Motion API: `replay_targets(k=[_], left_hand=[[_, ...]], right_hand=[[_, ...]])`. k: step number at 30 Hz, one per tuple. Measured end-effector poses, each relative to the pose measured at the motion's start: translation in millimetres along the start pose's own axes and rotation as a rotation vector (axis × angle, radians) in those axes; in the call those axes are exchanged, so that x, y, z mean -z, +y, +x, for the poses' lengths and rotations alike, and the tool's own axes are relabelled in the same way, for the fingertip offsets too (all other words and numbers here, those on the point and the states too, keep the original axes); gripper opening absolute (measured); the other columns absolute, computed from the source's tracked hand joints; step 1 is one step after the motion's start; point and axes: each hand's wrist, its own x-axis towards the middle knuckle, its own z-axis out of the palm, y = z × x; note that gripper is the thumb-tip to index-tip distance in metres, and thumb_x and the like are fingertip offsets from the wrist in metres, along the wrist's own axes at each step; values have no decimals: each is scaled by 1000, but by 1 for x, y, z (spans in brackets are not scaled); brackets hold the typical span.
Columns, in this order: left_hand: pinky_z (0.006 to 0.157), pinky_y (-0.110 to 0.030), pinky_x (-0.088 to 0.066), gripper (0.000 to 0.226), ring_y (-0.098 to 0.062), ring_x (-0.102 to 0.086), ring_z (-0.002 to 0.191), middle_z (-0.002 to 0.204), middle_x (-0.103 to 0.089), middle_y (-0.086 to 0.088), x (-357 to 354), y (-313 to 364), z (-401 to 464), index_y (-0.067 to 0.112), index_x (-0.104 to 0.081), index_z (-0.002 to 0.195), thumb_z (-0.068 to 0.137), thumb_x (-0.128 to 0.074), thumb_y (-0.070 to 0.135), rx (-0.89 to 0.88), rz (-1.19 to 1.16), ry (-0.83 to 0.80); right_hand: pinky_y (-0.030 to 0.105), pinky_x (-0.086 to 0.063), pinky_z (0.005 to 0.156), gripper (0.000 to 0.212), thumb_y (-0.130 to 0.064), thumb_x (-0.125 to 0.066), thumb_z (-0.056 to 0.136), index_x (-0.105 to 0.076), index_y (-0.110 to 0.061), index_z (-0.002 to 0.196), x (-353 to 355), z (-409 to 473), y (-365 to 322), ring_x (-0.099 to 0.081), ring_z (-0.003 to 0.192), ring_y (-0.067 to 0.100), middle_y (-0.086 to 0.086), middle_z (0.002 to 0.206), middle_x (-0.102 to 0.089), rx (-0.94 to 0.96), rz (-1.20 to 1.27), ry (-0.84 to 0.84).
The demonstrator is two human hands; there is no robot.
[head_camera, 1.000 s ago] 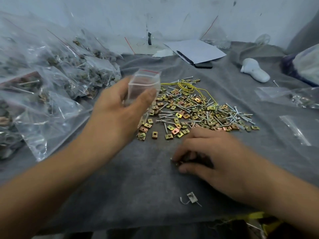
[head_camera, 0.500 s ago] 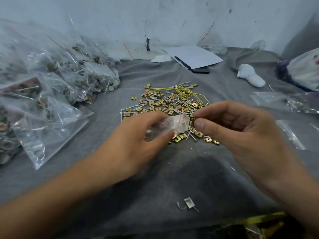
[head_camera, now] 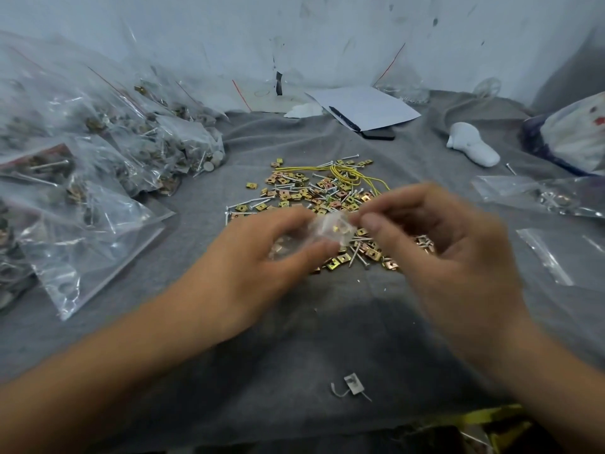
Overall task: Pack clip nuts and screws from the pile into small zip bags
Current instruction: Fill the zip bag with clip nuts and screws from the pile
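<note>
A small clear zip bag [head_camera: 329,230] hangs just above the near edge of the pile, with a few brass clip nuts showing inside it. My left hand [head_camera: 262,257] pinches the bag's left side between thumb and fingers. My right hand [head_camera: 435,244] pinches the bag's right end with thumb and forefinger; its other fingers are curled. Both hands are motion-blurred. The pile of brass clip nuts and silver screws [head_camera: 304,194] lies on the grey cloth [head_camera: 229,371] behind and under the hands, with a yellow wire [head_camera: 347,173] across its far side.
Filled zip bags [head_camera: 98,158] are heaped along the left. Flat zip bags [head_camera: 543,194] lie at the right, with a white object [head_camera: 471,147] and paper on a dark phone [head_camera: 366,109] behind. A lone grey clip [head_camera: 353,384] sits near the front edge.
My right hand left the cloth and came up to the bag. My left hand lowered the bag from in front of the pile to its near edge, and both hands now pinch it.
</note>
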Motion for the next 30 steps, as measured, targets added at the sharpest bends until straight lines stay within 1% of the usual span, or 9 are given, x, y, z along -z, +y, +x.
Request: replay_targets(k=[2, 3, 6, 8, 10, 14, 19, 23, 30], left_hand=[[64, -22, -49, 30, -6, -67, 74, 88, -74, 3, 6, -2, 3, 25, -75, 100, 96, -63, 53, 77, -147, 84], [65, -23, -53, 28, -9, -69, 76, 90, -76, 2, 11, -3, 5, 28, -77, 101, 95, -64, 52, 111, -220, 144], [86, -42, -60, 26, -19, -75, 100, 103, -79, 1, 29, -4, 9, 31, -79, 107, 98, -62, 49, 151, -397, 296], [93, -48, -56, 30, -27, -73, 106, 105, -78, -7, 40, -5, 11, 24, -79, 109, 99, -61, 46, 157, -491, 377], [93, -45, -55, 33, -29, -71, 108, 107, -76, -12, 50, -7, 13, 19, -77, 111, 98, -60, 45, 179, -540, 435], [95, -46, -52, 37, -30, -71, 112, 115, -72, -22, 64, -9, 16, 15, -75, 116, 99, -58, 44, 221, -547, 482], [92, -44, -53, 43, -29, -70, 110, 103, -74, -9, 67, -9, 15, 11, -73, 120, 99, -58, 45, 232, -540, 483], [98, -50, -52, 41, -39, -67, 118, 119, -69, -27, 64, -6, 13, 13, -74, 118, 98, -59, 45, 227, -549, 482], [98, -50, -53, 33, -32, -71, 111, 110, -75, -17, 62, -5, 13, 21, -76, 112, 98, -57, 44, 241, -534, 439]], right_hand=[[35, -59, 78, 5, -26, -74, 97, -75, -27, 101, 9, 12, 13, -74, 89, 18, -7, 94, -77, -52, -41, 73], [31, -57, 77, 3, -27, -74, 97, -75, -29, 99, 12, 20, 21, -72, 87, 13, -11, 91, -76, -71, -123, 76], [16, -42, 72, 2, -33, -75, 95, -77, -33, 93, 10, 41, 44, -62, 79, 1, -19, 81, -69, -74, -452, -35], [25, -39, 76, 11, -41, -74, 94, -79, -32, 98, -2, 48, 56, -56, 86, 5, -15, 89, -63, -87, -621, -148], [29, -37, 76, 19, -46, -72, 94, -79, -33, 106, -12, 50, 65, -52, 91, 10, -11, 95, -57, -130, -701, -211], [31, -37, 73, 24, -51, -77, 88, -80, -34, 104, -15, 58, 73, -51, 87, 11, -10, 91, -55, -134, -677, -230], [38, -47, 84, 16, -46, -77, 90, -82, -33, 98, -15, 60, 66, -56, 100, 19, -4, 98, -63, -62, -760, -271], [41, -48, 91, 15, -40, -76, 91, -79, -26, 96, -14, 60, 64, -56, 103, 22, -3, 101, -62, -22, -815, -304], [40, -45, 90, 11, -39, -77, 91, -78, -30, 97, -12, 62, 63, -52, 106, 20, -5, 99, -58, -105, -640, -414]])
